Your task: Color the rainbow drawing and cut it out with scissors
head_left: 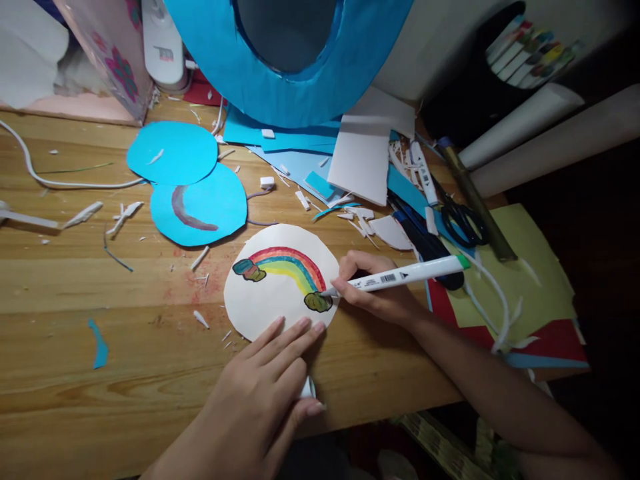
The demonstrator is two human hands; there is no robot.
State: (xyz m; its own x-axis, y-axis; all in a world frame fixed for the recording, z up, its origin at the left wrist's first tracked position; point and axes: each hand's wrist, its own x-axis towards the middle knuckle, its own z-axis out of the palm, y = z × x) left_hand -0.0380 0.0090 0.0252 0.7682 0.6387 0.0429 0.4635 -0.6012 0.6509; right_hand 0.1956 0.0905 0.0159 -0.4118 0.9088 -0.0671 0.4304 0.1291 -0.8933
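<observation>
A round white paper disc [270,307] lies on the wooden table, with a coloured rainbow [287,257] drawn on it and a small outlined cloud at each end. My right hand [375,287] grips a white marker [410,272] with a green end, its tip touching the right cloud [318,302]. With several fingertips, my left hand [270,380] presses on the disc's lower edge. Between its curled index finger and thumb sits a white marker cap [309,388], partly hidden. Two blue paper discs [173,153] lie overlapping beyond, the nearer one bearing a dark curved stroke.
A large blue ring-shaped piece [300,100] stands at the back. Foam scraps, a white board piece [363,157], scissors [465,223] and a cutter [425,243] crowd the right. Coloured sheets [525,267] lie at the right edge, near a holder of markers [530,53]. A white cable [75,183] runs left.
</observation>
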